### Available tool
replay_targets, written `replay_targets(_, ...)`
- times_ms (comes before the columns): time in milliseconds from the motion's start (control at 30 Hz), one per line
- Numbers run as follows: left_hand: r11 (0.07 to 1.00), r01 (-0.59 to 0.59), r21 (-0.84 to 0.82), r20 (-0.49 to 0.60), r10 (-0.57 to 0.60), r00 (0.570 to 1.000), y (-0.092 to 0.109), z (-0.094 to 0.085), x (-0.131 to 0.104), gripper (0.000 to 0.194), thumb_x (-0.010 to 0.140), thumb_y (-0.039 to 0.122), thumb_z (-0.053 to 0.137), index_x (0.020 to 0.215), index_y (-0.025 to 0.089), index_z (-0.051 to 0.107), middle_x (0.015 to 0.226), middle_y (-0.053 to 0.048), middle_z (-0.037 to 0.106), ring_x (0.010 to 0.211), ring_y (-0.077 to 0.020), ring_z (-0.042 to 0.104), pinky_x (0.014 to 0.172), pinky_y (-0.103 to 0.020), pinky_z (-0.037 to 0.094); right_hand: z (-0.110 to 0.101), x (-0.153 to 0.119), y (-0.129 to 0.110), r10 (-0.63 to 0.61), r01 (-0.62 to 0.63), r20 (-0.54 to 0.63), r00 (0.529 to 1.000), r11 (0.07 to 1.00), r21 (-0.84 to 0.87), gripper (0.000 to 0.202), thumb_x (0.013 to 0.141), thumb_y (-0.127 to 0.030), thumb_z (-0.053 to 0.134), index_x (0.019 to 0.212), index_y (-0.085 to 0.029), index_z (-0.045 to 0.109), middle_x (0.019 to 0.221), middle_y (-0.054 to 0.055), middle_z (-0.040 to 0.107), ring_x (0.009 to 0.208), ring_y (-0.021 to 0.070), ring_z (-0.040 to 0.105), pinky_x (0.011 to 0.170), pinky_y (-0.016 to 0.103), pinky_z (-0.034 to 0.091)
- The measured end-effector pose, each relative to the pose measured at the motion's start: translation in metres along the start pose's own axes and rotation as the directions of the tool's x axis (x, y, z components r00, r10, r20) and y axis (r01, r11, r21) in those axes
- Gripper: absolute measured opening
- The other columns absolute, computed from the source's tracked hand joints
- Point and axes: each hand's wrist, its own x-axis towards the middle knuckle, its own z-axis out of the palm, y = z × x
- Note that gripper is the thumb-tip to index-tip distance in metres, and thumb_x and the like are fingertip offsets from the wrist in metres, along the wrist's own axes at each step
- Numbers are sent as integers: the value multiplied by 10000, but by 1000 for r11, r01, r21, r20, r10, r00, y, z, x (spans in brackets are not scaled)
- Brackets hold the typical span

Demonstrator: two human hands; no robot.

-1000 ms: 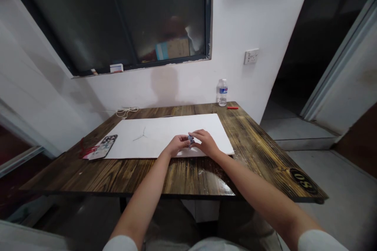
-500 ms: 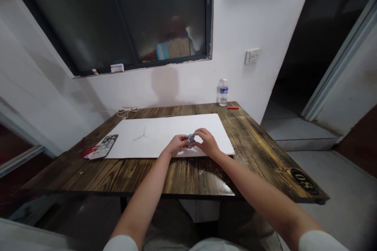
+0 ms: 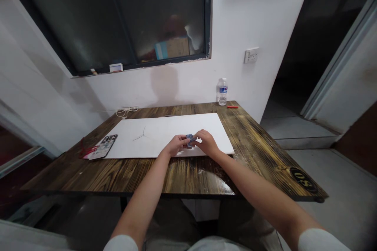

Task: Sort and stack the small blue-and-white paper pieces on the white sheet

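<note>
A small blue-and-white patterned thing [image 3: 190,139], bunched or folded, is between my two hands just above the near part of a white board [image 3: 167,125]. My left hand [image 3: 177,145] is closed on its left side, thumb and fingers pinching it. At its right end are the bent fingers of my right hand [image 3: 206,142], thumb and fingertips pinching the edge. The fingers partly cover the thing, so its exact kind cannot be made out. Left of my hands, a thin dark Y-shaped line or wire [image 3: 143,135] shows on the board.
A phone-like patterned case [image 3: 106,146] and red-handled items [image 3: 88,150] lie at the board's left end. Along the back of the wooden table [image 3: 253,149] are a white cord [image 3: 126,110], a water bottle [image 3: 223,92] and a red pen-like stick [image 3: 232,107].
The blue-and-white thing has turned and spread wider between my fingers. My right hand's fingers have drawn closer together at its right end. The board and other items stay put.
</note>
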Motion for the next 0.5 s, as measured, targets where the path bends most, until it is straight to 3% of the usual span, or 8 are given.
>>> replay_targets(200,999,-15,31,-23,16,1000,-1,-1,3,433,627,430,824,848,74,718,815,-132,721,721,-200,677,731,-340,514,0,0,-4,152,-152,13,988,984,97,54,765,-190,679,731,-208,642,691,6,632,633,150,526,616,277,408)
replay_targets(367,1000,-14,21,-83,16,996,2,1,3,454,621,432,828,866,70,708,811,-133,721,728,-215,691,731,-345,526,2,1,-1,325,-313,-31,945,928,201,130,748,-286,686,672,-203,620,619,-11,597,582,143,527,561,263,411)
replay_targets(500,1000,13,11,-153,-11,988,3,4,2,452,611,424,837,863,76,698,852,-149,725,731,-227,698,698,-336,535,-4,4,-3,274,-226,-153,949,936,270,183,775,-311,676,664,-208,573,679,11,594,637,160,547,603,285,444)
